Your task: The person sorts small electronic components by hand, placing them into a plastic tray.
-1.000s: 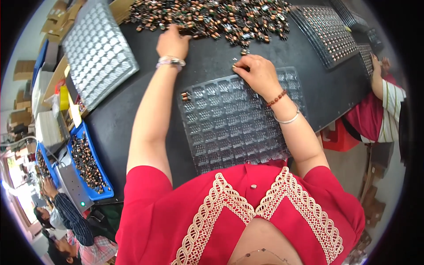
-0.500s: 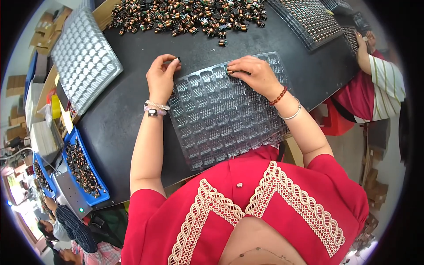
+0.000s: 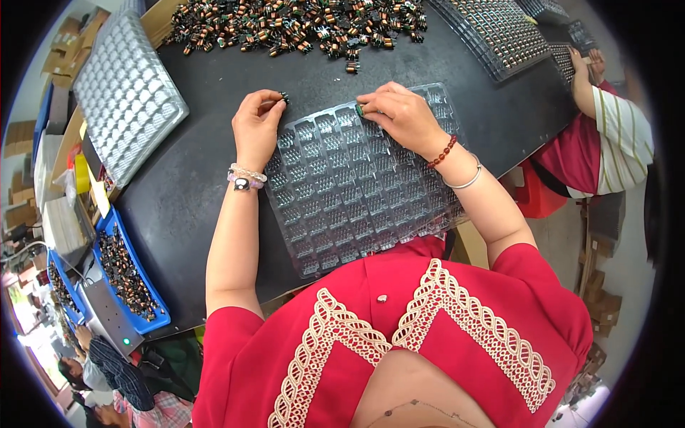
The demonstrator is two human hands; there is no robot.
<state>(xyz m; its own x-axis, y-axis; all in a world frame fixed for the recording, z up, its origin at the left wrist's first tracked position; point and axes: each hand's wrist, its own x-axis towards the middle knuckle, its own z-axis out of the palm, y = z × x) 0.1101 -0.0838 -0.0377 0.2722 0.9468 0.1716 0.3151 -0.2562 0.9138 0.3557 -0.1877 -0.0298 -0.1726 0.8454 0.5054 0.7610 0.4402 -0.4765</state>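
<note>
A clear plastic tray (image 3: pixel 357 191) with rows of moulded pockets lies on the dark table in front of me, its near edge against my red top. My left hand (image 3: pixel 255 123) is by the tray's far left corner, thumb and fingers pinched on a small coil (image 3: pixel 284 97) whose dark end shows. Over the tray's far edge, my right hand (image 3: pixel 401 118) pinches another small coil (image 3: pixel 359 110), green at its visible end. My fingers cover most of both parts.
A heap of copper-wound coils (image 3: pixel 300 25) spreads along the far table. Stacked empty trays (image 3: pixel 128 93) stand at the left, filled trays (image 3: pixel 496 36) at far right. A blue bin (image 3: pixel 130 274) of coils sits at the left edge. Co-workers' hands (image 3: pixel 581 71) show at right.
My right hand has shifted slightly left along the tray's far edge. The left hand has turned a little, showing more of its coil. The whole view has slid slightly.
</note>
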